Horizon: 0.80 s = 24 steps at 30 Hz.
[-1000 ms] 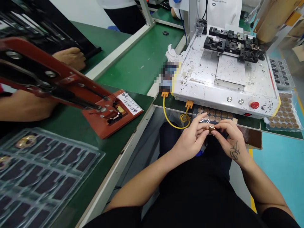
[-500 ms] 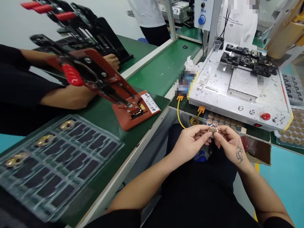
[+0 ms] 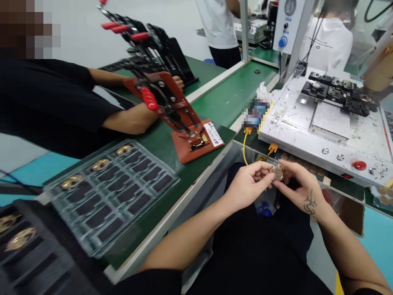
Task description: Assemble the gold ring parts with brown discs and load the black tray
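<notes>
A round gold watch case (image 3: 276, 173) with small printed marks on its face is held in front of my body, above my lap. My left hand (image 3: 250, 180) pinches its left side, thumb on the printed face and fingers curled behind. My right hand (image 3: 301, 184) grips the right edge between thumb and index finger; its other fingers are partly hidden. Beyond my hands, several round gold-brown stickers (image 3: 312, 169) lie under the front edge of the white machine (image 3: 333, 150).
Left on the green bench stands a clear tray (image 3: 123, 196) with several gold parts. Behind it is a red clamp fixture (image 3: 184, 152), near a co-worker's forearm (image 3: 132, 119). A black foam tray (image 3: 39, 262) sits lower left. A yellow cable (image 3: 245, 151) hangs from the machine.
My view has swung left, bringing the black foam tray into sight. The watch case now shows its printed face more fully, and my right fingers have spread further apart around its edge.
</notes>
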{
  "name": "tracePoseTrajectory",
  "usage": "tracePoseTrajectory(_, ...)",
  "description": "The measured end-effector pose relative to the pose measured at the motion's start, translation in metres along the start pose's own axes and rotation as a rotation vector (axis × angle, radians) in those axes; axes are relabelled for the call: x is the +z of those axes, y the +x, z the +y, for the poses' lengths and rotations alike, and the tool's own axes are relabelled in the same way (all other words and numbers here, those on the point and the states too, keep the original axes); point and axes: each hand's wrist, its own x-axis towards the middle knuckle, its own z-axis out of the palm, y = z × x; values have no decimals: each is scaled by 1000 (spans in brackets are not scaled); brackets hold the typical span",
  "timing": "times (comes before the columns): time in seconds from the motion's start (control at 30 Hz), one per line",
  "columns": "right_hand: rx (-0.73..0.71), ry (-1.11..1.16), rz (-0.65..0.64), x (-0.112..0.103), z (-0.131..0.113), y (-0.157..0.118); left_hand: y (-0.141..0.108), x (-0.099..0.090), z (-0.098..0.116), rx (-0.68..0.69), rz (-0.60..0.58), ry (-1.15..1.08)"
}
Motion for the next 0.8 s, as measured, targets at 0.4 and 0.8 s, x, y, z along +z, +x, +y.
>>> tracePoseTrajectory(0.4, -362, -134, -25, 20, 1, 73, 9, -119, 106, 836, 300, 938)
tracePoseTrajectory(0.8, -206, 117, -59, 60, -8, 128, 49, -185, 196, 665, 744, 843)
